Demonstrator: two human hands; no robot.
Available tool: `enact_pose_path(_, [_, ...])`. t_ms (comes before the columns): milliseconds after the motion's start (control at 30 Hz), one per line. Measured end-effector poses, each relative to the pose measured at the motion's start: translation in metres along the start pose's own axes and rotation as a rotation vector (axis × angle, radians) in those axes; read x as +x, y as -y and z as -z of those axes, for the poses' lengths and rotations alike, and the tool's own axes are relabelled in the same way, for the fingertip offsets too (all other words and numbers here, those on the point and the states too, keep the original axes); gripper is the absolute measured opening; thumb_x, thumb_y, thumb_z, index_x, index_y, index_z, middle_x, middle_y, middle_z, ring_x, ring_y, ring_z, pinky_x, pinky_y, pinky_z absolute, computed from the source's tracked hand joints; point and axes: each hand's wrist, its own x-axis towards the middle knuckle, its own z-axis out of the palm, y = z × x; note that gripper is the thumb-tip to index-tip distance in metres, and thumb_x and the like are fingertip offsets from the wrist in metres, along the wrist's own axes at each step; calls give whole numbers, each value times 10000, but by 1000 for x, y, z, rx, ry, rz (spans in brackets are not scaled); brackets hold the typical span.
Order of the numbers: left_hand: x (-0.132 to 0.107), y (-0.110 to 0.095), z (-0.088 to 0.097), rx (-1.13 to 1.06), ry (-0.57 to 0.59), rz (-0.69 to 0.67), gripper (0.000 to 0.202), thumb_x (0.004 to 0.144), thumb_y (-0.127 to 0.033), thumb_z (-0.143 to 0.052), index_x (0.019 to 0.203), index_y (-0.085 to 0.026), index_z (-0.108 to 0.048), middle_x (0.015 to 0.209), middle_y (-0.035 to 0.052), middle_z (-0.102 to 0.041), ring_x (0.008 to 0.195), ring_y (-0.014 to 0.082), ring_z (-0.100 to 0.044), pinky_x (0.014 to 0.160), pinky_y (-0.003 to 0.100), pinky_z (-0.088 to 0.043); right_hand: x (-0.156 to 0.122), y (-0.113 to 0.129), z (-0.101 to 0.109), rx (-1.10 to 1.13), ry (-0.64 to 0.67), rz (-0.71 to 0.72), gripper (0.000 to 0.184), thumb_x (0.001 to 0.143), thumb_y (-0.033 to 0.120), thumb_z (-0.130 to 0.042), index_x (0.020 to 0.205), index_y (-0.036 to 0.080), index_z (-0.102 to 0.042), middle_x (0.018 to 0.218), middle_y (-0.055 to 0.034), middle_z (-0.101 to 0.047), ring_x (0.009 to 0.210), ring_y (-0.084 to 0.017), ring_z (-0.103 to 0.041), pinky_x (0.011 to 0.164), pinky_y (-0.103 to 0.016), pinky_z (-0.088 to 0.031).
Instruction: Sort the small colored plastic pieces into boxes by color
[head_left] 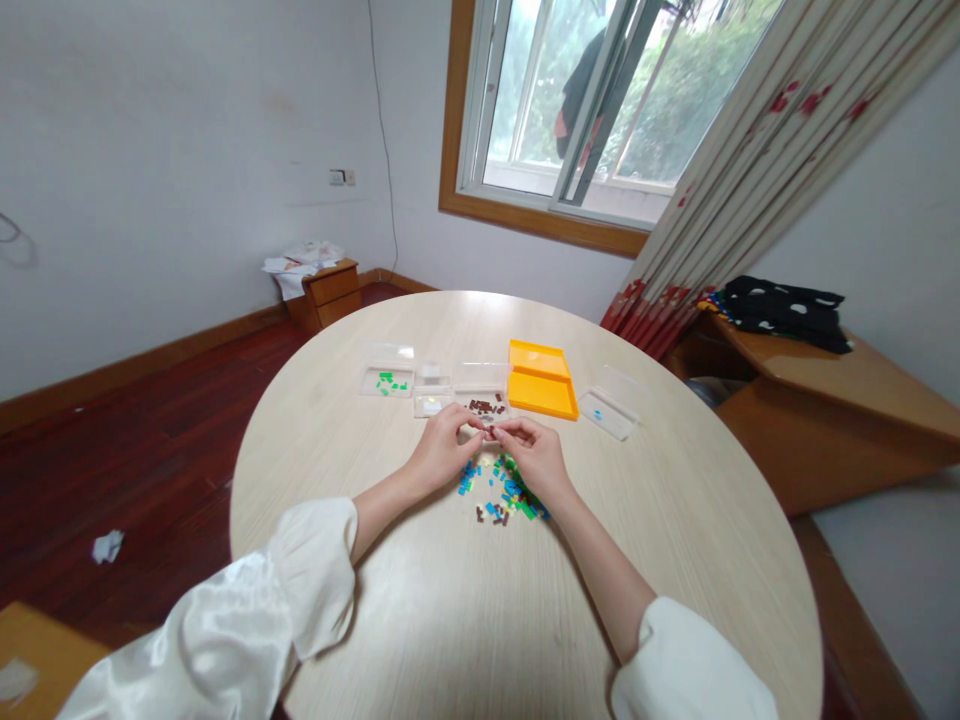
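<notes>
My left hand point(448, 446) and my right hand point(537, 458) meet above the middle of the round table, fingers pinched and tips nearly touching. Between the fingertips is a small brown building brick point(490, 432), partly covered by them. Just beyond, a clear plastic box point(480, 376) with its lid up holds several brown bricks point(486, 405). A loose pile of blue, green, yellow and brown bricks point(514, 487) lies on the tabletop below my hands, partly hidden by my right hand.
Across the table point(420, 620) stand a clear box with green bricks point(388, 383), a small clear box with pale pieces point(433, 404), an open yellow case point(541, 396) and a clear box with blue pieces point(609, 415). A wooden cabinet point(862, 385) is at the right.
</notes>
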Motion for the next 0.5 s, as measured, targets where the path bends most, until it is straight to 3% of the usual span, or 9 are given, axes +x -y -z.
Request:
enact_pose_path(200, [0,-2,-1,-9,43,79,66,735,-126,-583,758,-141,-644,691,0,-620,612,107,-480,601,224,-381,-2,1,-2,-55,20,2,253,686,418,-658,756,176,-668,796,-63,-720,760,-201,-666,747,-346,-531])
enact_pose_path(500, [0,-1,-2,-7,27,82,73,723,-130,-588,741,-139,-658,650,-11,-594,587,97,-443,573,211,-343,-4,2,-4,-47,0,7,241,672,394,-666,747,165,-674,775,-69,-717,741,-201,-668,727,-344,-534])
